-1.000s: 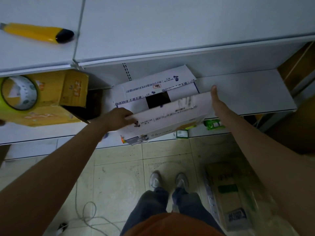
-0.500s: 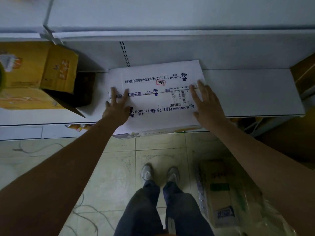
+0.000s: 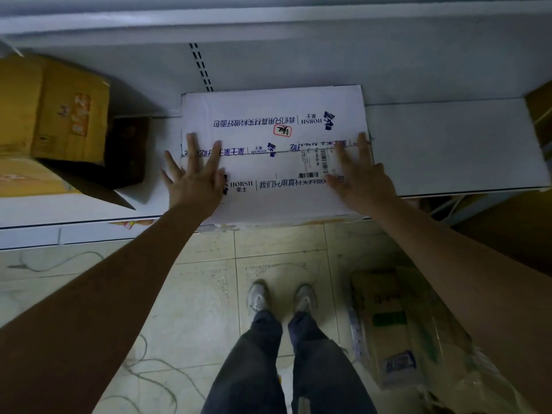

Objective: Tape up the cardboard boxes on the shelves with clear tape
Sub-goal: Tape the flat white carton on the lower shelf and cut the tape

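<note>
one white cardboard box (image 3: 273, 150) and one yellow cardboard box (image 3: 53, 106) on the shelf (image 3: 448, 147); two hands: left hand (image 3: 194, 182), right hand (image 3: 363, 182); two shoes (image 3: 258, 295); one flattened carton (image 3: 388, 327) on the floor.

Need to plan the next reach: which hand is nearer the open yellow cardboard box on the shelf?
Left. The left hand presses the white box at its end facing the yellow box; the right hand presses the far end.
</note>
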